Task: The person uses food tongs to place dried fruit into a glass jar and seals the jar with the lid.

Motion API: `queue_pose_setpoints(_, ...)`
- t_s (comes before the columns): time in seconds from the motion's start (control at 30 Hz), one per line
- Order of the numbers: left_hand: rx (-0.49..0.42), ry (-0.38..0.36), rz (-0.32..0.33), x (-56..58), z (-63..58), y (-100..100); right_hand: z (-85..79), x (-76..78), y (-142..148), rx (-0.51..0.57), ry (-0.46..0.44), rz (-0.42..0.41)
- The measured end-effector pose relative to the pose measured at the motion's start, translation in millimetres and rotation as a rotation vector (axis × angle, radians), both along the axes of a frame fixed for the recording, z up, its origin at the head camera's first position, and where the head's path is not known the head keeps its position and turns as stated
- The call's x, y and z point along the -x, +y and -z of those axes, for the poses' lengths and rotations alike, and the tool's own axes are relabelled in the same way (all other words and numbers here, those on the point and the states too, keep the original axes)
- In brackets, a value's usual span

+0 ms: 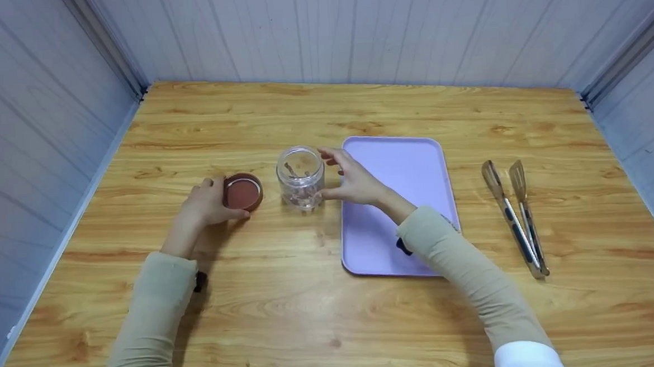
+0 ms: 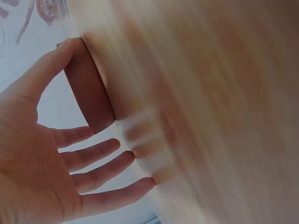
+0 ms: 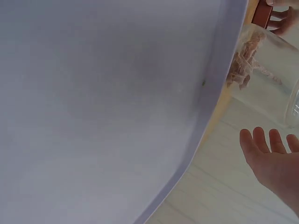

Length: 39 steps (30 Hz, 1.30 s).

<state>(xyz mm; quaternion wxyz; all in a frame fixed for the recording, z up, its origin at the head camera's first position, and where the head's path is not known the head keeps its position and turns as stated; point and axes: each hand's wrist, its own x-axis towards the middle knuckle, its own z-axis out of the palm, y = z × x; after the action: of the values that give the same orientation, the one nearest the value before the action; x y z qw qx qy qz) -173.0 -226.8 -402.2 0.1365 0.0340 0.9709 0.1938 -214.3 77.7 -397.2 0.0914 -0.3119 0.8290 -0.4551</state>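
A reddish-brown round jar lid (image 1: pixel 243 194) rests on the wooden table with its hollow side up. My left hand (image 1: pixel 200 206) holds it at the rim between thumb and index finger, the other fingers reaching down to the tabletop. To the right of the lid stands a clear, uncovered jar (image 1: pixel 301 189), upright, with some brownish-pink strips (image 3: pixel 245 60) at its bottom. Beside the jar's right side is my right hand (image 1: pixel 356 181), thumb and fingers spread apart. In the right wrist view these fingers (image 3: pixel 259 140) are straight, with nothing in them.
A lilac rectangular tray (image 1: pixel 395 157) lies right of the jar, under my right forearm. Farther right on the table (image 1: pixel 334 317) are metal tongs (image 1: pixel 511 217) with dark handle grips, lying spread. White panel walls (image 1: pixel 319 33) bound the table at the back and sides.
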Motion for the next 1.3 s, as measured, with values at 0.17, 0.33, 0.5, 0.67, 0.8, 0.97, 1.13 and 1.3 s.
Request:
queue_pose_setpoints(0.17,0.024,0.007,0.0,0.6,0.1,2,4.1,2.5,-5,0.001,-0.048,-0.011)
queue_pose_setpoints(0.33,0.043,0.02,0.0,1.2,1.2,3,9.8,5.0,-10,0.022,-0.1,-0.001)
queue_pose_setpoints(0.5,0.074,0.017,-0.002,2.0,2.1,5,13.9,6.8,-16,0.047,-0.138,-0.009)
queue_pose_setpoints(0.67,0.087,0.0,-0.021,4.1,2.0,8,15.2,7.5,-22,0.021,-0.128,0.008)
queue_pose_setpoints(0.8,0.08,-0.009,-0.033,5.2,1.4,9,6.7,2.5,-25,0.023,-0.122,-0.007)
queue_pose_setpoints(0.97,0.087,-0.006,-0.034,5.1,0.6,9,-10.4,-7.4,-26,0.072,-0.132,-0.03)
queue_pose_setpoints(1.13,0.089,0.007,-0.032,4.5,0.5,9,3.2,0.5,-26,0.053,-0.1,0.007)
queue_pose_setpoints(1.3,0.08,0.017,-0.036,3.7,0.3,8,17.5,9.1,-27,0.019,-0.074,0.039)
